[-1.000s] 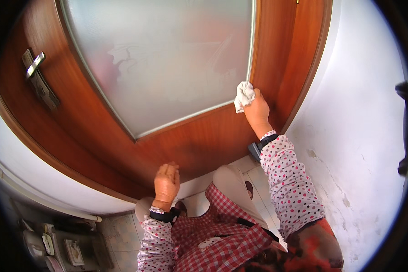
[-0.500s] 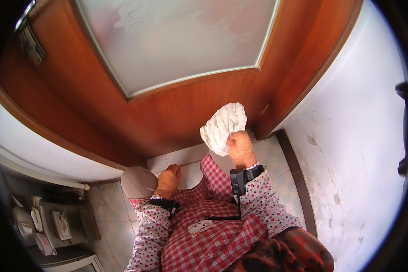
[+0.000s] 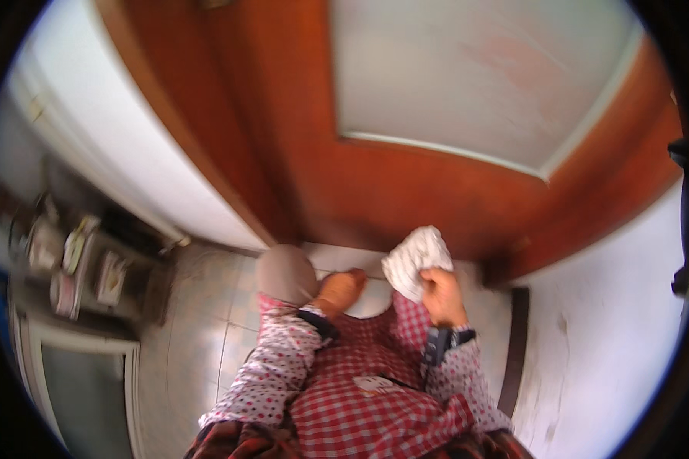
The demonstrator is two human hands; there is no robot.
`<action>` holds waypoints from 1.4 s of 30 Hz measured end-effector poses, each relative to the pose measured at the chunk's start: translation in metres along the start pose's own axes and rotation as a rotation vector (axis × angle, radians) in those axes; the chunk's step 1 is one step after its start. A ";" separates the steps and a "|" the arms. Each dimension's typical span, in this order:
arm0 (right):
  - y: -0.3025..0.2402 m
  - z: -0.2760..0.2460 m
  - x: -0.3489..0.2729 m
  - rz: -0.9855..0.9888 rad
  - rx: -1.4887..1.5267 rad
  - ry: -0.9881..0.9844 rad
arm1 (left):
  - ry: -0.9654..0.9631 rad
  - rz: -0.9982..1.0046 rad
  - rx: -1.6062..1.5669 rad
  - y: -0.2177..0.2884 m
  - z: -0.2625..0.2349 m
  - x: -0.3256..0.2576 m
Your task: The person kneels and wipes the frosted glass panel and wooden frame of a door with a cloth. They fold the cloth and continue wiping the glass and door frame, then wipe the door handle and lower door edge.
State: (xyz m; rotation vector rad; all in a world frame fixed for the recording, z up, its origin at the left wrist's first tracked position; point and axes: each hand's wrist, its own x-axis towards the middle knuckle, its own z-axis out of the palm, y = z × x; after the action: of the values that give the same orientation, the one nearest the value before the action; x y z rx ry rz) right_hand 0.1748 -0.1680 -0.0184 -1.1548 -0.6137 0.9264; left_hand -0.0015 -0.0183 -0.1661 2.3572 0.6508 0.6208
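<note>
My right hand [image 3: 442,297] grips the lower edge of a folded white cloth [image 3: 416,260], crinkled in ridges, and holds it up in front of the lower part of the door. My left hand [image 3: 343,291] is curled closed beside my bent knee [image 3: 285,274], with nothing showing in it; motion softens its outline. Both sleeves are white with coloured dots, and a dark band circles each wrist. Over my lap hangs a red and white checked apron [image 3: 360,359].
A reddish-brown wooden door [image 3: 406,187] with a frosted glass panel [image 3: 467,76] stands ahead. White walls flank it, the right wall [image 3: 589,336] stained. At left are a shelf with several small items [image 3: 111,277] and a white-framed glass panel [image 3: 88,398]. Pale tiles [image 3: 207,321] cover the floor.
My view has swung left, so the door sits farther right and more of the left side shows. The cloth stays in my right hand, now lower and nearer my left hand.
</note>
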 end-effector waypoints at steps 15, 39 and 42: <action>0.064 -0.001 0.026 0.336 0.172 -0.035 | 0.267 0.123 0.171 0.084 -0.042 0.010; 0.064 0.008 0.027 0.415 -0.178 -0.264 | 1.135 0.248 0.230 0.133 -0.297 0.118; 0.068 0.007 0.030 0.439 -0.216 -0.258 | 1.320 0.531 0.321 0.163 -0.373 0.173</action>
State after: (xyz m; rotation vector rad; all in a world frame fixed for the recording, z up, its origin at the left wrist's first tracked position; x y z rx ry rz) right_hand 0.1639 -0.1303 -0.0820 -1.4067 -0.6934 1.4263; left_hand -0.0317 0.1276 0.2498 2.1173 0.6259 2.5311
